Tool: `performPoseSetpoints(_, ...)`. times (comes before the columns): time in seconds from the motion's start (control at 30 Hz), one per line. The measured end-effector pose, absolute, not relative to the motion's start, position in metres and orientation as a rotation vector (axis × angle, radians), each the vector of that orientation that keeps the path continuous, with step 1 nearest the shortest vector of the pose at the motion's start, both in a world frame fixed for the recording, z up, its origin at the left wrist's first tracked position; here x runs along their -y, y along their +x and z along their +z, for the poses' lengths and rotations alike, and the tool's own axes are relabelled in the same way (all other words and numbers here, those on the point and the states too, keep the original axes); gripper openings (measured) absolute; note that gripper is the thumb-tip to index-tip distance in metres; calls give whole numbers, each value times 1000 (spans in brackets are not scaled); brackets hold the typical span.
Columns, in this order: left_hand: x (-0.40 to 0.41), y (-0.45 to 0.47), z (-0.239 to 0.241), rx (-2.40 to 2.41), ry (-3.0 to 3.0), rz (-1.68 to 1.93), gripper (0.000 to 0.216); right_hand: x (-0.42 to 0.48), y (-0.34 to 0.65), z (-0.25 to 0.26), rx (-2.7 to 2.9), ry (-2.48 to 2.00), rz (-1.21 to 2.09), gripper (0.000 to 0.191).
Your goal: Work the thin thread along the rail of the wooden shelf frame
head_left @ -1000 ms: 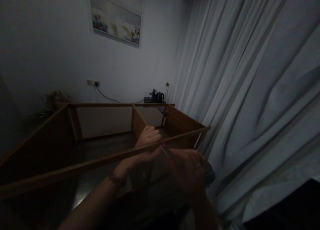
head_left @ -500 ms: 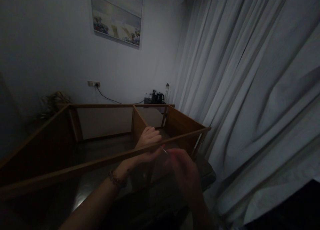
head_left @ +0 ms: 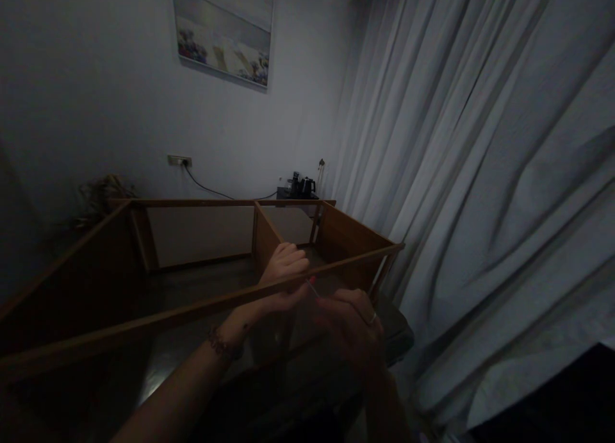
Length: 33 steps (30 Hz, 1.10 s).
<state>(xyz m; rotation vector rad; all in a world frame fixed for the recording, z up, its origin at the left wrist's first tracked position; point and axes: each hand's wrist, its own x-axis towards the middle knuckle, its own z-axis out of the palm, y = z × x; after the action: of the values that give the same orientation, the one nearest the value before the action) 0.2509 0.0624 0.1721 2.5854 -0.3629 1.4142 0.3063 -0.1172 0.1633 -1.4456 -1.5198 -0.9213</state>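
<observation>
A wooden furniture frame (head_left: 192, 309) with side panels and a middle divider stands in front of me. My left hand (head_left: 284, 267) is closed around its near rail, the fingers over the far side and the thumb on the near side. A beaded bracelet (head_left: 223, 343) circles that wrist. Close beside it, my right hand (head_left: 350, 321), blurred and wearing a ring, pinches a thin metal rod (head_left: 312, 288). The rod's upper end meets the near rail by my left thumb. My fingers hide its lower end, so its full shape cannot be made out.
Long grey curtains (head_left: 461, 174) hang along the right side. Behind the frame, a black kettle (head_left: 307, 186) stands near the wall, and a cord runs to a wall socket (head_left: 179, 161). A dried plant (head_left: 108, 190) is at the back left. The room is dim.
My right hand has turned about the rod, bringing its back and ring into view. The left hand keeps its grip on the rail, and the frame looks unmoved.
</observation>
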Motion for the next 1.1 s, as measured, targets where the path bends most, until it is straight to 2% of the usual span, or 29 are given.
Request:
performPoseSetpoints(0.1, -62, 251, 172, 360, 2576, 1429, 25, 107, 304, 158, 1389, -1381, -1025, 7)
performPoseSetpoints(0.2, -61, 250, 175, 365, 2576, 1442, 24, 98, 298, 156, 1217, -1425, -952, 17)
performPoseSetpoints(0.3, -61, 250, 175, 364, 2578, 1442, 24, 95, 290, 158, 1034, -1503, -718, 19)
performPoseSetpoints(0.4, -62, 251, 174, 354, 2597, 1421, 23, 96, 282, 161, 904, -1373, -363, 4)
performPoseSetpoints(0.47, -63, 252, 172, 353, 2605, 1418, 23, 97, 279, 163, 863, -1258, -224, 22)
performPoseSetpoints(0.53, -63, 253, 171, 350, 2601, 1422, 24, 97, 278, 165, 844, -1206, -149, 28)
performPoseSetpoints(0.63, -63, 253, 172, 351, 2591, 1424, 24, 98, 282, 165, 801, -1180, 6, 30)
performPoseSetpoints(0.73, -62, 251, 173, 361, 2591, 1419, 24, 101, 288, 163, 830, -1207, 119, 23)
performPoseSetpoints(0.8, -62, 250, 174, 368, 2593, 1421, 25, 105, 292, 159, 911, -1294, 25, 17)
performPoseSetpoints(0.87, -61, 250, 175, 366, 2589, 1426, 25, 110, 295, 156, 994, -1410, -225, 16)
performPoseSetpoints(1.0, -61, 250, 175, 354, 2597, 1402, 24, 118, 303, 154, 1216, -1539, -816, 26)
performPoseSetpoints(1.1, -62, 251, 173, 332, 2609, 1392, 22, 119, 306, 158, 1333, -1572, -1008, 30)
